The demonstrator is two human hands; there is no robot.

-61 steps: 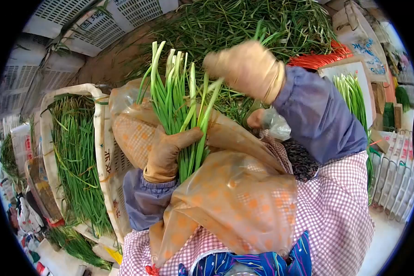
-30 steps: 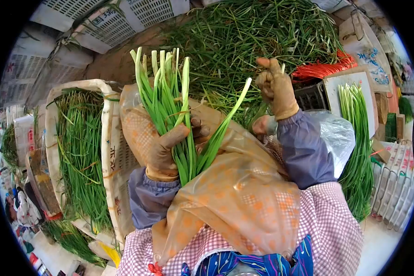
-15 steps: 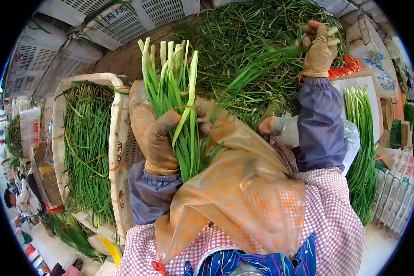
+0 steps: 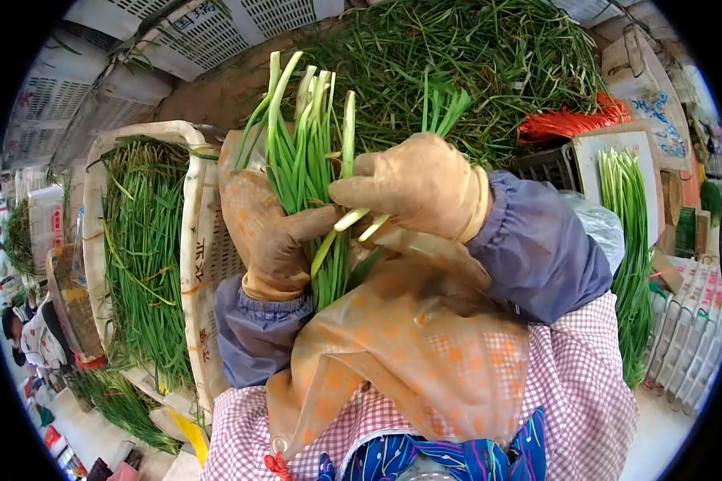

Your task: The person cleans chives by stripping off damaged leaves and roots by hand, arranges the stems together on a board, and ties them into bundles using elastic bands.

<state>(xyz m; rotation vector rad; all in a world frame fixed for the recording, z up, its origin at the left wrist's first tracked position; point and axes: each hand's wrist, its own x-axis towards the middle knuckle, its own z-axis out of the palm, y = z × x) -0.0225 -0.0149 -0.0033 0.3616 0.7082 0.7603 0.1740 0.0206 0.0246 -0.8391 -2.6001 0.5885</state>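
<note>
My left hand [image 4: 281, 252], in a brown glove, is wrapped round an upright bunch of garlic chives [image 4: 309, 152] with the pale stem ends pointing up. Just to its right, my gloved right hand [image 4: 417, 188] is closed on a few more chive stalks [image 4: 445, 112]. Their leaves stick out behind that hand, and their white ends [image 4: 353, 218] poke out below its fingers. The right fingertips are at the bunch; whether they also pinch a stem there is hidden. A translucent, orange-spotted apron [image 4: 409, 345] covers my lap under both hands.
A white plastic crate [image 4: 196, 264] full of chives stands at the left. Ahead lies a heap of loose green leaves [image 4: 473, 56]. Red ties [image 4: 569, 120] lie at its right edge. Another long chive bunch [image 4: 627, 256] rests on a board at the right.
My right hand has come from the far right, over the leaf heap, back beside the bunch, bringing stalks with it. My left hand still holds the bunch.
</note>
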